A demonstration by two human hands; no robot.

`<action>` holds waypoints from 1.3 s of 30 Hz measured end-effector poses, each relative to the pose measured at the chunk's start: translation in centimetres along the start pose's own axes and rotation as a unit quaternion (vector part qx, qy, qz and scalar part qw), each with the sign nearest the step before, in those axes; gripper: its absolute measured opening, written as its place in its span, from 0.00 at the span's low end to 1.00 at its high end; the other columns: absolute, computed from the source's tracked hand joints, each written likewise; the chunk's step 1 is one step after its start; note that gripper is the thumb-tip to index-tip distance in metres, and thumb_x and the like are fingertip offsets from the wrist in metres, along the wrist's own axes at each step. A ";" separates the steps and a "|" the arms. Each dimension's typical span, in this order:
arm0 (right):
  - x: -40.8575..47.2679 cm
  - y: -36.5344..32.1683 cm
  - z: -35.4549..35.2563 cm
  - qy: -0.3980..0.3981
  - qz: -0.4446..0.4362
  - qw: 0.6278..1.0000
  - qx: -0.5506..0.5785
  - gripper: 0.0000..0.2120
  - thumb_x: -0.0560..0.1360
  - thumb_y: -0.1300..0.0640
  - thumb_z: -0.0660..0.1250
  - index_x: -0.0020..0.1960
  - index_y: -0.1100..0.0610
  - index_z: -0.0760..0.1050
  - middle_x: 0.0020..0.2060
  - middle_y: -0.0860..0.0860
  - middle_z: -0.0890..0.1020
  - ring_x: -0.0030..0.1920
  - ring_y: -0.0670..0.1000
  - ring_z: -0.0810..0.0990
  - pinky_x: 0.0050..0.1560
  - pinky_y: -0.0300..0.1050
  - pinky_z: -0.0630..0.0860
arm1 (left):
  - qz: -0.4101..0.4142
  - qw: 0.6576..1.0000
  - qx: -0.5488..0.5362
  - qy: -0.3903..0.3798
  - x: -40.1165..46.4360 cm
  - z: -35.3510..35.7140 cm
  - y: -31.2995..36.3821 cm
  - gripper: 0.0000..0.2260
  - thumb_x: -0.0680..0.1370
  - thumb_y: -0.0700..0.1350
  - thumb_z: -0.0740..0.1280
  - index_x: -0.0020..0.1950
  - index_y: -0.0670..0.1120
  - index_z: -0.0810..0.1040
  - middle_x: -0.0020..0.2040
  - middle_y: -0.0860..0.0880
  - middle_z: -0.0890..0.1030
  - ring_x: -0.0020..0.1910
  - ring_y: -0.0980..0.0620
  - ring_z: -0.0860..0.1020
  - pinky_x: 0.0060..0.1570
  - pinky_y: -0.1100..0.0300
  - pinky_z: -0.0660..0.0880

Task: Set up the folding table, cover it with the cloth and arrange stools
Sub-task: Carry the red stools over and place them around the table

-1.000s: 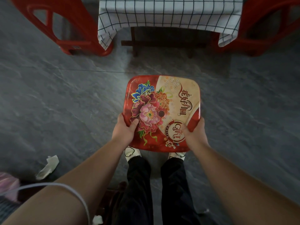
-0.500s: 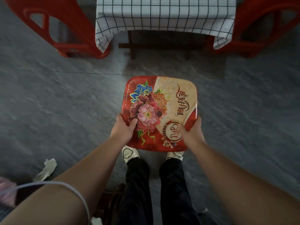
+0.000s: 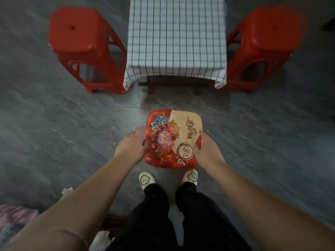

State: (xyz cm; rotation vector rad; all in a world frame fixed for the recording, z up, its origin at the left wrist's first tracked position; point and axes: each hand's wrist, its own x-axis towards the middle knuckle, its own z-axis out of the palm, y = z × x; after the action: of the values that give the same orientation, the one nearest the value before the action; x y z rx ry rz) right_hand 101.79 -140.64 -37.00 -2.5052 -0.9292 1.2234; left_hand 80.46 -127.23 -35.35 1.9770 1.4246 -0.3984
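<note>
A stool with a floral printed seat (image 3: 174, 140) stands low in front of my feet, short of the table. My left hand (image 3: 131, 144) lies beside its left edge with fingers spread, only the thumb touching the rim. My right hand (image 3: 205, 148) grips the right edge, thumb on the seat. The folding table is covered by a white checked cloth (image 3: 176, 38), with its dark legs showing below the hem. A red plastic stool (image 3: 79, 44) stands at its left and another red stool (image 3: 266, 42) at its right.
Grey stone floor (image 3: 54, 133) lies all around. Crumpled white paper (image 3: 66, 192) and a pink bundle (image 3: 14, 216) sit at the lower left near my arm. My white shoes (image 3: 146, 179) are just behind the floral stool.
The floral stool has gone down and away from me toward the floor. My left hand has let go of its edge and spread its fingers. More of the table and both red stools shows.
</note>
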 end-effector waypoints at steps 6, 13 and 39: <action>-13.0 -5.2 -7.2 0.055 -0.114 0.978 -0.165 0.31 0.81 0.44 0.57 0.81 0.50 0.52 0.80 0.50 0.58 0.80 0.53 0.53 0.79 0.57 0.56 | 0.083 0.982 0.162 0.048 -10.6 -7.4 2.8 0.28 0.82 0.57 0.53 0.80 0.47 0.55 0.80 0.44 0.59 0.79 0.42 0.56 0.75 0.43 0.57; -22.3 -7.5 -10.9 0.122 -0.145 0.959 -0.208 0.32 0.81 0.40 0.52 0.82 0.48 0.48 0.81 0.49 0.53 0.81 0.52 0.47 0.80 0.57 0.49 | 0.147 0.967 0.203 0.048 -18.6 -10.4 6.8 0.29 0.83 0.61 0.49 0.81 0.53 0.47 0.82 0.46 0.50 0.81 0.43 0.45 0.77 0.42 0.49; -23.1 23.3 -39.3 0.230 -0.078 0.960 -0.138 0.34 0.82 0.40 0.54 0.82 0.49 0.44 0.82 0.48 0.48 0.81 0.50 0.42 0.80 0.56 0.46 | 0.270 0.931 0.224 0.100 -20.9 3.5 50.2 0.32 0.82 0.62 0.52 0.82 0.54 0.45 0.82 0.48 0.48 0.81 0.45 0.44 0.78 0.42 0.46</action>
State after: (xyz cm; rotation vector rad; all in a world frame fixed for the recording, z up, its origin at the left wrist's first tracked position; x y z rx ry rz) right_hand 131.75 -169.65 -7.28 -2.6806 -1.1985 0.4510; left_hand 119.75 -154.16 -8.93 2.7388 0.8809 -0.2904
